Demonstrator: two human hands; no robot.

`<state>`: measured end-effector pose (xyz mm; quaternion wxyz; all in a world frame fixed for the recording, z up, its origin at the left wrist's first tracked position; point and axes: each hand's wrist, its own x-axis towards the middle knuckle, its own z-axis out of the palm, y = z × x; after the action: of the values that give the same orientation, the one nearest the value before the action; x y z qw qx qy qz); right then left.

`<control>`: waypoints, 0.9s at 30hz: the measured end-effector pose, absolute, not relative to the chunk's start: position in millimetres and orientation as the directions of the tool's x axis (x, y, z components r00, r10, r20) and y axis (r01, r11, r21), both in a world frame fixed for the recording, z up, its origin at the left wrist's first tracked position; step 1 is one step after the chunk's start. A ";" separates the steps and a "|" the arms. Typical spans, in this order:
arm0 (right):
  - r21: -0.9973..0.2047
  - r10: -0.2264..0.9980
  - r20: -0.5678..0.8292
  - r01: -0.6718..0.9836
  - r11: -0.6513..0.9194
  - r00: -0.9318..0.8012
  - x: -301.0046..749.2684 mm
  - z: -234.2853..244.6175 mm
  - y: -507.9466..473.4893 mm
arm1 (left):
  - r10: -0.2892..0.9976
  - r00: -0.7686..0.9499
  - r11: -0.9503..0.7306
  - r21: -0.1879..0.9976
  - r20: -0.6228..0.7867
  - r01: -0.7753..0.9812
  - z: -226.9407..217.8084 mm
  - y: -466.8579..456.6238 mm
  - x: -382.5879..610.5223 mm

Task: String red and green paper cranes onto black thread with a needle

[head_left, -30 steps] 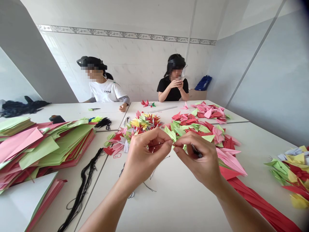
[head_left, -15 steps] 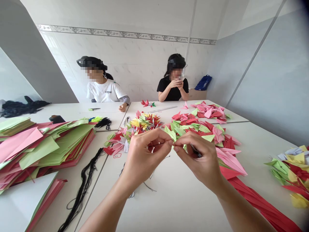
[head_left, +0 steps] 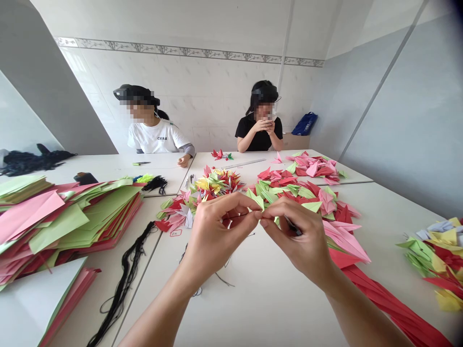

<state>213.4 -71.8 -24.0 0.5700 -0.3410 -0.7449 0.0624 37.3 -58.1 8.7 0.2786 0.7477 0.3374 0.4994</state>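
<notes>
My left hand (head_left: 217,231) is in the middle of the head view, thumb and forefinger pinched on a thin black thread (head_left: 224,279). Its loose length trails below the hand, over the white table. Fingertip to fingertip with it, my right hand (head_left: 304,236) pinches at the same spot; the bit between the tips is too small to make out. A slim dark object (head_left: 293,225) lies inside the curled right fingers, its kind mostly hidden. Just behind both hands spreads a heap of folded paper cranes (head_left: 269,193) in green, red and pink.
Stacks of coloured paper (head_left: 83,217) and a black thread bundle (head_left: 125,279) occupy the left. Folded red paper (head_left: 394,303) lies at right, more paper pieces (head_left: 443,255) beyond. Two people sit opposite, behind a ruler (head_left: 246,163) and a pink-and-red pile (head_left: 314,167).
My hands stay pinched together, with only a slight shift of the left fingertips to the right. The person at the left has turned slightly further left.
</notes>
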 end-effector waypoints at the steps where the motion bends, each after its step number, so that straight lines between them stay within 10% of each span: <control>1: -0.484 0.581 0.805 0.436 0.759 -0.117 213.6 -24.1 -71.9 | 0.782 0.275 -0.618 0.751 0.559 0.231 8.5 -58.1 37.0; 27: -0.415 0.522 0.847 0.488 0.768 -0.103 213.8 -24.4 -70.8 | 0.718 0.303 -0.684 0.556 0.626 0.473 5.8 -57.7 38.2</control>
<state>213.8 -70.8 -24.4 0.5771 -0.3400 -0.7424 0.0149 38.2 -57.7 5.8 0.1344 0.7959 0.3741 0.4565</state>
